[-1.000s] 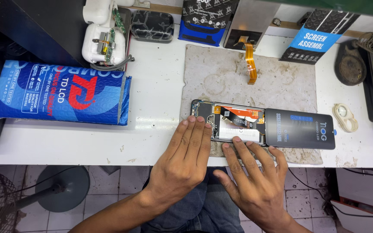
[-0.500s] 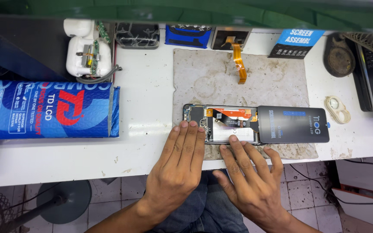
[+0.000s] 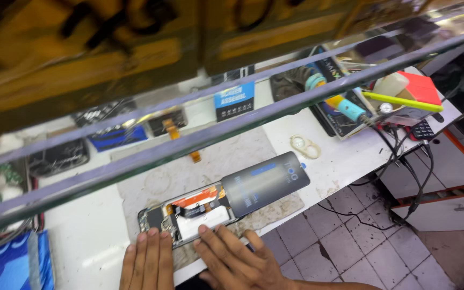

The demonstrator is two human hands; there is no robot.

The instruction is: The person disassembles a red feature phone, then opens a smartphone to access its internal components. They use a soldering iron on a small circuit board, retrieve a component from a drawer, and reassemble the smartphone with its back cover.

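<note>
pressing flat on the opened phone (image 3: 189, 217), the left hand (image 3: 147, 260) and right hand (image 3: 237, 258) lay with fingers spread, gripping nothing. the phone rested on the grey work mat (image 3: 151, 182) at the counter's (image 3: 87, 236) near edge. judged part done: back open, boards exposed, and the dark display panel (image 3: 267, 182) overlapping its right end, not yet seated.

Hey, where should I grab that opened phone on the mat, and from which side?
Grip the opened phone by its long edges, probably from the near side where both hands already sit. It lies flat on the mat, internals up, with the dark screen panel lapping its right end, so avoid that end and the exposed middle. The left hand and right hand rest at its near edge.
</note>
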